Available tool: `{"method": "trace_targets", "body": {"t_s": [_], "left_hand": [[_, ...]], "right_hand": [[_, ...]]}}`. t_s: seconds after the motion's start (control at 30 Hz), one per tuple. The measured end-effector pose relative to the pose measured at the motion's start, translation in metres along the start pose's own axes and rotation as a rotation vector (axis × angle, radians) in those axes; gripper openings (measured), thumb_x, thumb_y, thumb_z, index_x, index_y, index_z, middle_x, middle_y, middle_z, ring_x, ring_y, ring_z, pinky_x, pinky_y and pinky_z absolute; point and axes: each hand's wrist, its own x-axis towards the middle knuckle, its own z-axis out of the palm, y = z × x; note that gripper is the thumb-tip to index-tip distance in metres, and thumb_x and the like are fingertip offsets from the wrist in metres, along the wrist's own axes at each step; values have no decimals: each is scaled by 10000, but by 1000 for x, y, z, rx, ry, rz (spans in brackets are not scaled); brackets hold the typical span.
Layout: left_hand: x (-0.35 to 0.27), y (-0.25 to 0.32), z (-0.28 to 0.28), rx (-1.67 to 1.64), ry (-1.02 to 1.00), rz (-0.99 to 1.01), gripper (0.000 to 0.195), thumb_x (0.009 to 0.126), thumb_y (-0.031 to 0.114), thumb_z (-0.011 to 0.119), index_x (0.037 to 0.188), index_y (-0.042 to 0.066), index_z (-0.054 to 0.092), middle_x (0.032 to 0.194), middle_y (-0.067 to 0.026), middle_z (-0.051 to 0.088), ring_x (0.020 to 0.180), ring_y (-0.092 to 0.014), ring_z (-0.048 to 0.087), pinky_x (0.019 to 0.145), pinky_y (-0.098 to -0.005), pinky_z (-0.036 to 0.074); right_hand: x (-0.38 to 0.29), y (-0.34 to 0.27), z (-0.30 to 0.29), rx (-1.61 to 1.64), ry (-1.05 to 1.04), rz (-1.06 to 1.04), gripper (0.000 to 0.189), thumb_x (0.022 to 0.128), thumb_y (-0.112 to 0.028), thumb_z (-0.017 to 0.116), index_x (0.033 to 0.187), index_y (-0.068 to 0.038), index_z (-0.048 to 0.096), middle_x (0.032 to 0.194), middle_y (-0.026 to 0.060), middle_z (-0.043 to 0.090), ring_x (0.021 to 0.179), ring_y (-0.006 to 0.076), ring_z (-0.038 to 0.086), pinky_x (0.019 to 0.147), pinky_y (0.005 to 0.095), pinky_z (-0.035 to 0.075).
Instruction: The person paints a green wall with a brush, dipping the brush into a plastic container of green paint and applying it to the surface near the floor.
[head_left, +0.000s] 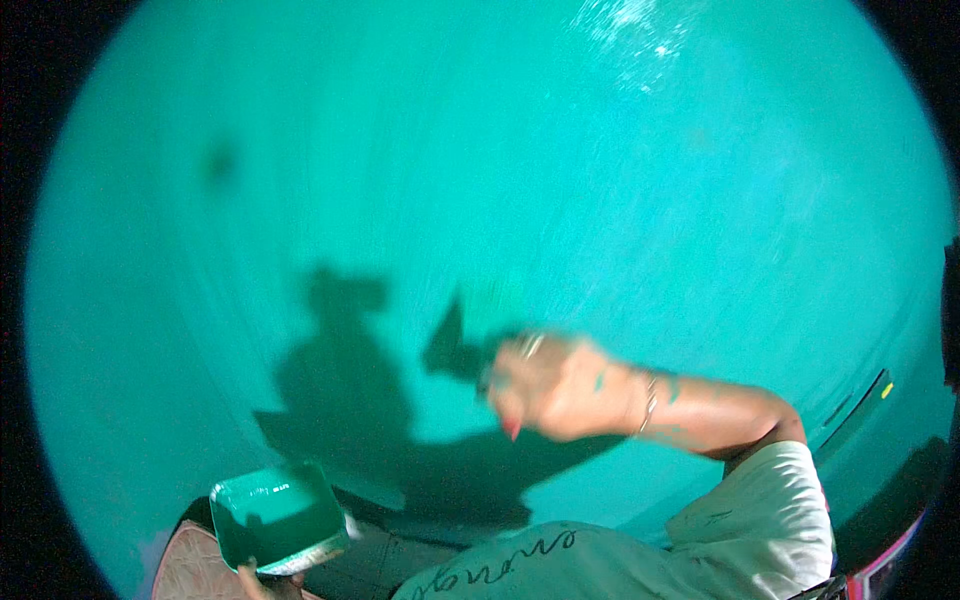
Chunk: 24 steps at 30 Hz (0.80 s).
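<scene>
A green-painted wall (637, 225) fills most of the head view. My right hand (555, 386), blurred and wearing a ring and a bracelet, is near the wall with its fingers curled around something dark that I cannot make out. Green paint marks the hand and forearm. At the lower left, my left hand (259, 585) holds a rectangular container (330, 555) by its near edge. Green paint (281, 517) lies inside it. Only some fingers of this hand show.
A pink patterned surface (187, 562) is below the container, beside a tiled floor (356, 566). Shadows of the person and arm fall on the wall. At the right are a dark slot-like strip with a yellow mark (887, 390) and a dark object at the rim.
</scene>
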Motion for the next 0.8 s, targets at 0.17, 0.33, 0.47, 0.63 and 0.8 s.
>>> {"method": "trace_targets", "body": {"t_s": [0.17,0.33,0.47,0.63,0.8], "left_hand": [[-11,-3,45,-69,44,-88,653,818,539,521,1314,120,452,1257,-90,540,1062,-294,578,607,-380,559],[-19,13,49,-24,115,-65,660,814,541,524,1317,119,450,1263,-94,536,1071,-300,574,619,-390,562],[-20,3,58,-30,117,-83,666,811,543,526,1319,119,448,1269,-96,533,1078,-304,572,629,-398,565],[-15,-6,63,-47,171,-90,674,807,545,529,1322,119,446,1276,-100,529,1087,-310,568,640,-409,569],[-16,9,58,-55,111,1,691,792,507,566,1327,88,440,1296,-140,503,1100,-350,552,712,-459,562]], "right_hand": [[-19,37,37,419,-97,267,196,835,-232,679,886,-69,583,766,118,590,699,297,610,561,382,495],[-1,151,-113,2,584,356,263,814,-85,658,1077,-70,653,894,43,697,846,144,648,774,309,521],[5,192,-233,-619,1009,224,142,784,21,640,912,-31,674,812,117,600,673,205,564,560,291,419],[-19,207,-164,-812,507,295,316,682,-16,667,979,-113,617,959,93,591,839,310,599,678,383,492],[-38,31,52,-133,233,100,159,691,-179,606,818,-87,588,854,106,494,811,276,560,692,385,502]]}}
